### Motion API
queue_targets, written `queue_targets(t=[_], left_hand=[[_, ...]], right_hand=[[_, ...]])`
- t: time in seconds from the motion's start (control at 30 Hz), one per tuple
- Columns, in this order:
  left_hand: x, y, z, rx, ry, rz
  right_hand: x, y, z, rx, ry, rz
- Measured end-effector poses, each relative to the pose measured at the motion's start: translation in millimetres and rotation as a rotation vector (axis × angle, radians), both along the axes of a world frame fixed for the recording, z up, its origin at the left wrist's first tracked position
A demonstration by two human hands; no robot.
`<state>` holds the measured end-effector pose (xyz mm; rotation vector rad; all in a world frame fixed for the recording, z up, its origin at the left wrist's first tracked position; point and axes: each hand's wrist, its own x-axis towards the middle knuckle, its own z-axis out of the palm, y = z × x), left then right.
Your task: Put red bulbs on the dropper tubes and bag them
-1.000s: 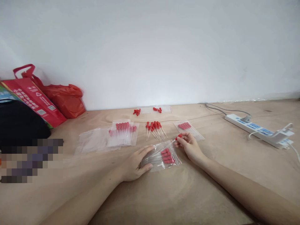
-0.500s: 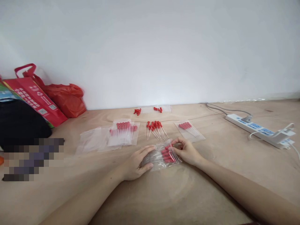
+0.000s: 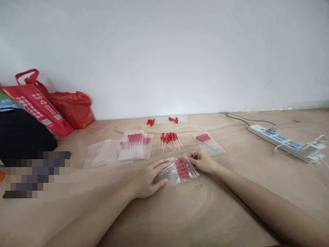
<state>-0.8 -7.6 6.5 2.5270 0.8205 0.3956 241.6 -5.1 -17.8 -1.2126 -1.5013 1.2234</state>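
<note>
A clear zip-lock bag point(image 3: 172, 180) lies on the wooden table between my hands, holding several droppers with red rubber bulbs point(image 3: 183, 168). Their bulbs point right, toward the bag's zip side. My left hand point(image 3: 147, 179) grips the bag's left end, thumb below and fingers above. At the upper right corner, my right hand point(image 3: 204, 161) pinches the bag's edge between thumb and fingers. Just beyond sit loose droppers point(image 3: 171, 142) in a fan. Filled bags point(image 3: 135, 145) overlap at the left, and another filled bag point(image 3: 207, 142) lies at the right.
Flat clear bags point(image 3: 99, 154) lie farther left. Loose red bulbs point(image 3: 150, 122) and a clear bag point(image 3: 183, 119) are by the wall. A white power strip point(image 3: 282, 141) with cables occupies the right; red bags point(image 3: 73, 108) and a black item point(image 3: 23, 137) stand left.
The droppers' red bulbs have shifted within the bag and now lie more evenly lined up. My right hand has moved slightly along the bag's edge; my left hand stays almost still.
</note>
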Motion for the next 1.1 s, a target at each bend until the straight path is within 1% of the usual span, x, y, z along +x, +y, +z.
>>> queue_targets(t=[0.03, 0.07, 0.13, 0.2, 0.27, 0.3, 0.37, 0.47, 0.57, 0.63, 0.7, 0.8, 0.87, 0.93, 0.97, 1.03, 1.1], left_hand=[[0, 0, -0.1, -0.001, 0.007, -0.003], [0, 0, -0.5, -0.003, 0.017, -0.006], [-1, 0, -1.9, -0.006, 0.039, -0.005], [-1, 1, -3.6, 0.0, 0.052, -0.001], [-1, 1, -4.5, 0.006, 0.057, 0.003], [-1, 0, -4.4, 0.005, 0.058, 0.004], [-1, 0, -2.9, -0.001, 0.061, 0.007], [0, -1, 0.4, -0.002, 0.061, 0.003], [0, -1, 1.4, 0.027, 0.042, -0.006], [-1, 0, -0.1, 0.056, 0.016, 0.001], [-2, 1, -2.6, 0.069, 0.002, 0.011], [-2, 2, -5.6, 0.053, 0.021, 0.02], [-2, 2, -5.9, 0.047, 0.036, 0.026], [-2, 2, -4.8, 0.046, 0.044, 0.031], [-2, 2, -3.9, 0.048, 0.045, 0.029], [-2, 1, -2.3, 0.053, 0.043, 0.022], [-3, 1, -1.8, 0.063, 0.031, 0.018]], right_hand=[[2, -1, 3.4, -0.034, 0.03, 0.012], [4, -3, 6.6, -0.063, 0.044, -0.006], [7, -6, 11.1, -0.095, 0.037, -0.093], [7, -10, 11.9, -0.116, 0.019, -0.166], [5, -13, 9.7, -0.136, -0.017, -0.184], [4, -14, 8.2, -0.15, -0.036, -0.164], [2, -16, 6.4, -0.182, -0.048, -0.073], [6, -16, 9.0, -0.204, -0.03, 0.068], [24, -9, 17.5, -0.149, -0.106, 0.087], [42, 0, 25.3, -0.074, -0.192, 0.059], [63, 13, 34.7, 0.025, -0.334, 0.001], [89, 39, 48.9, 0.128, -0.63, -0.111], [98, 58, 54.6, 0.224, -0.869, -0.146], [100, 76, 54.5, 0.318, -1.052, -0.179], [100, 83, 52.3, 0.345, -1.103, -0.198], [96, 95, 45.0, 0.364, -1.146, -0.244], [91, 102, 36.6, 0.371, -1.159, -0.291]])
